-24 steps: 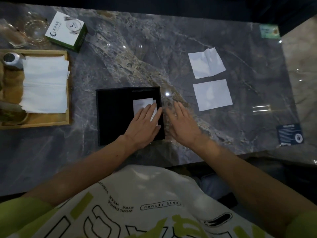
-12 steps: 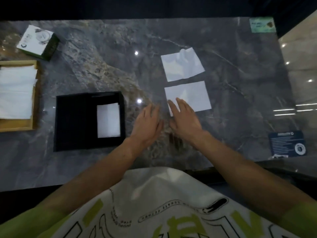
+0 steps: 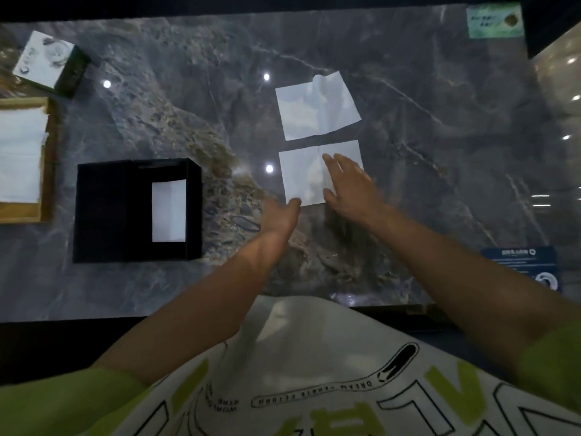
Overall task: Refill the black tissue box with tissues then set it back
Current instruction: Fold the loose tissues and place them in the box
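The black tissue box (image 3: 103, 212) lies open on the marble table, left of centre, with a folded white tissue (image 3: 168, 211) inside its right half. Two flat white tissues lie to the right: the near tissue (image 3: 303, 176) and the far tissue (image 3: 316, 110). My right hand (image 3: 349, 187) rests flat, fingers spread, on the near tissue's right part. My left hand (image 3: 279, 215) touches that tissue's near left corner with its fingertips, palm turned sideways. Neither hand holds anything.
A wooden tray (image 3: 47, 171) with a stack of white tissues (image 3: 19, 158) sits at the left edge. A white and green carton (image 3: 47, 62) lies at the far left. A green card (image 3: 493, 20) and a blue card (image 3: 525, 265) lie on the right side.
Both hands left the black box and moved right to the near loose tissue. The folded tissue stays in the box. The view shifted right.
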The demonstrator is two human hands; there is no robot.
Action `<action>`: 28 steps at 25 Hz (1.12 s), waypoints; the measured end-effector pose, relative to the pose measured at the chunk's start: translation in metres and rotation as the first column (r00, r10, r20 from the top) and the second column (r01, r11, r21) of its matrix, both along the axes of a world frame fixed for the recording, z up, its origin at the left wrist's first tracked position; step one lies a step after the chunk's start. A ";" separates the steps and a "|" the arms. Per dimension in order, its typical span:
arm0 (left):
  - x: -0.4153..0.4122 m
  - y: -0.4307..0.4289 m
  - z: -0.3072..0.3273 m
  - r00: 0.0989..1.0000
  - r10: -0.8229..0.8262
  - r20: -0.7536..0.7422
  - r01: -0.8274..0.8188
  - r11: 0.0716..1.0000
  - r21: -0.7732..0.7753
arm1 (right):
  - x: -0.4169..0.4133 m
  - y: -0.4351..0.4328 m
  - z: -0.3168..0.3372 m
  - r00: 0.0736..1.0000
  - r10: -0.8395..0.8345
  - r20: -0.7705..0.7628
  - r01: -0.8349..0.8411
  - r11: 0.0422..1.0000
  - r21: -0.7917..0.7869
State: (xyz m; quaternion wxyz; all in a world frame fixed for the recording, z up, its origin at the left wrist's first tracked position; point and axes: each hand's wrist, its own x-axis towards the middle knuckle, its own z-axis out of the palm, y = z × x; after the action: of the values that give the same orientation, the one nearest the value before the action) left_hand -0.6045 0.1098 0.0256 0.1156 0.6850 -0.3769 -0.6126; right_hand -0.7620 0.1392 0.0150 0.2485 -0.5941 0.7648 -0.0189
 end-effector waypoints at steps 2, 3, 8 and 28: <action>-0.013 0.000 0.001 0.989 0.129 -0.069 -0.114 0.976 0.184 | -0.014 -0.009 0.001 1.000 0.026 0.013 -0.026 0.999 0.033; -0.021 -0.001 0.002 0.974 0.205 -0.096 -0.171 0.944 0.281 | -0.021 -0.016 0.000 0.999 0.040 0.022 -0.041 0.998 0.045; -0.050 -0.008 0.003 0.845 0.511 -0.158 -0.327 0.728 0.603 | -0.043 -0.058 -0.004 0.984 0.150 0.097 -0.158 0.984 0.085; -0.072 -0.022 -0.022 0.809 0.582 -0.086 -0.447 0.703 0.553 | -0.069 -0.103 -0.034 0.915 -0.190 0.356 0.051 0.929 0.365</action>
State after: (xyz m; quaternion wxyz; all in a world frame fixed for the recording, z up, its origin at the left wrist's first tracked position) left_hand -0.6767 0.0874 0.0039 0.1463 0.6840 0.0242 -0.7142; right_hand -0.8308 0.0358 -0.0188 0.4935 -0.4761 0.7277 -0.0151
